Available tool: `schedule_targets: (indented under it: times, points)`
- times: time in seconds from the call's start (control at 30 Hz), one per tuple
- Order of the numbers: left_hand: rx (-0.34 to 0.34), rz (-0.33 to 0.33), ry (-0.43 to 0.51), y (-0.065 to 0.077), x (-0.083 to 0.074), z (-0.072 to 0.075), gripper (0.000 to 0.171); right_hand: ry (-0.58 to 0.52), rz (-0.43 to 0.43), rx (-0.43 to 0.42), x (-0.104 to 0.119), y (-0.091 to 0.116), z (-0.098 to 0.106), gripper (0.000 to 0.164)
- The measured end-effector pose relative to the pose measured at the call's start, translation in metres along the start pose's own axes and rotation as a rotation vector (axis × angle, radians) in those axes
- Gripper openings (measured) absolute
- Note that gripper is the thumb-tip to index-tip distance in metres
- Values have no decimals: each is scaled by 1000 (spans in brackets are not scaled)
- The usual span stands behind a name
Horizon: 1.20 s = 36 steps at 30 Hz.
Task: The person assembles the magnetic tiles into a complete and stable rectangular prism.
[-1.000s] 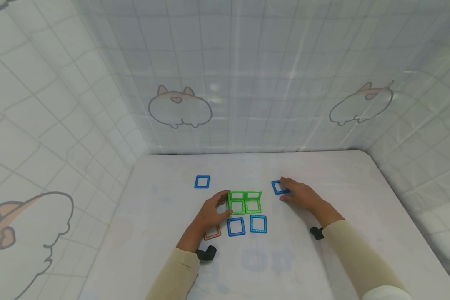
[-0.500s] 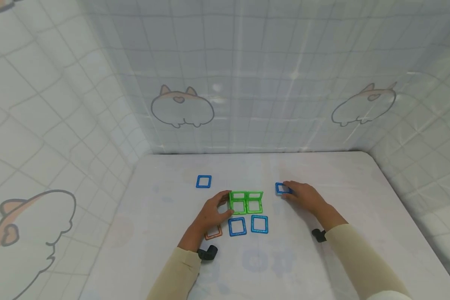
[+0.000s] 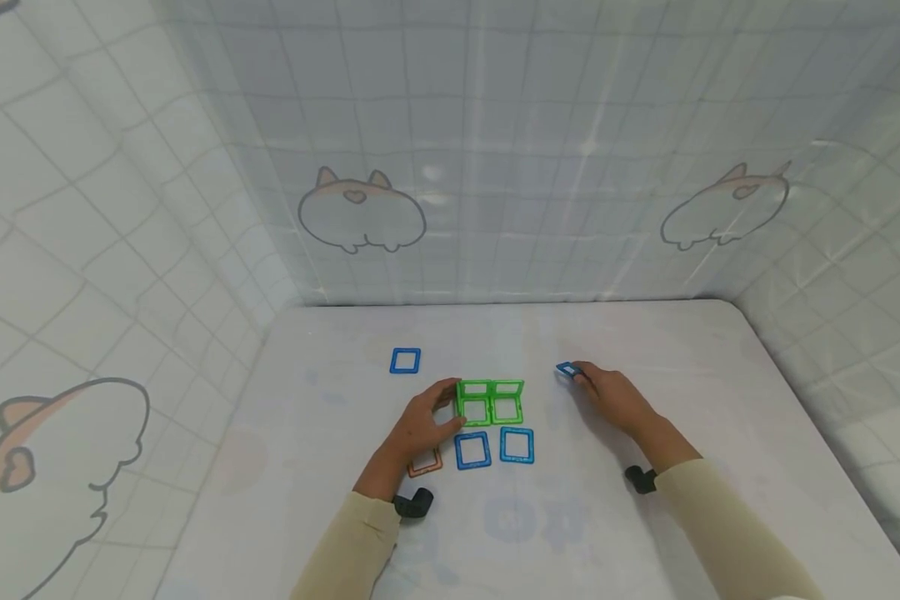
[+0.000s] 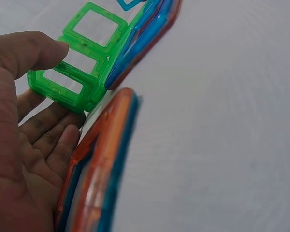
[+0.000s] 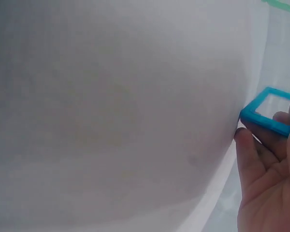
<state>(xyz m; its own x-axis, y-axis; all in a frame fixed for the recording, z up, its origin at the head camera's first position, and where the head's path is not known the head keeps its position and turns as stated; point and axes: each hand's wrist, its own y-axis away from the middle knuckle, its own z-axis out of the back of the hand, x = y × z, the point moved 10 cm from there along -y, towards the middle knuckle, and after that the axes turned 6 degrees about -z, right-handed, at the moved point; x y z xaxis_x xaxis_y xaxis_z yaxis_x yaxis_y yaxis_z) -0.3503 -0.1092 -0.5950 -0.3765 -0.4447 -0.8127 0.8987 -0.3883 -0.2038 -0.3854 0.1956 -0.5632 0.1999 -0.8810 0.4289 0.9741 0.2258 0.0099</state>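
In the head view my left hand (image 3: 423,423) holds the left side of a green magnetic tile assembly (image 3: 491,412). It has two squares lying flat, with others standing along the back and left. The left wrist view shows the thumb on the green frames (image 4: 82,44) and the fingers behind them. To the right, my right hand (image 3: 617,398) pinches a blue square magnetic tile (image 3: 564,366), tilted and raised at its edge. In the right wrist view, thumb and fingers grip one side of this blue tile (image 5: 267,122), hiding part of it.
Two blue square tiles, one left (image 3: 458,454) and one right (image 3: 517,461), lie just in front of the green assembly. An orange tile (image 3: 425,472) sits partly under the left wrist. Farther back lies another blue tile (image 3: 405,372). Patterned sheeting (image 3: 510,108) walls the white table (image 3: 645,333).
My right hand has gone from touching the flat blue tile to pinching it and tipping it up, shifting slightly right. The left hand stays on the green tiles.
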Motion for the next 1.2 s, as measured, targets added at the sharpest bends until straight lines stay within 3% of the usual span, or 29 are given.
schedule_targets:
  times: [0.3, 0.5, 0.7, 0.9, 1.2]
  points:
    - [4, 2, 2, -2, -2, 0, 67, -135, -90, -23, -16, 4, 7, 36]
    - [19, 19, -8, -1, -2, -1, 68, -194, -101, -59, -20, 8, 11, 28]
    - [16, 28, -2, -2, -4, 0, 67, -239, -120, -59, -24, 14, 11, 32]
    - [8, 33, -29, -3, -5, 0, 69, -279, -99, -94, -17, 23, 13, 32]
    - [6, 63, -46, -1, -2, 1, 69, -325, -169, -29, -5, 29, -7, 28]
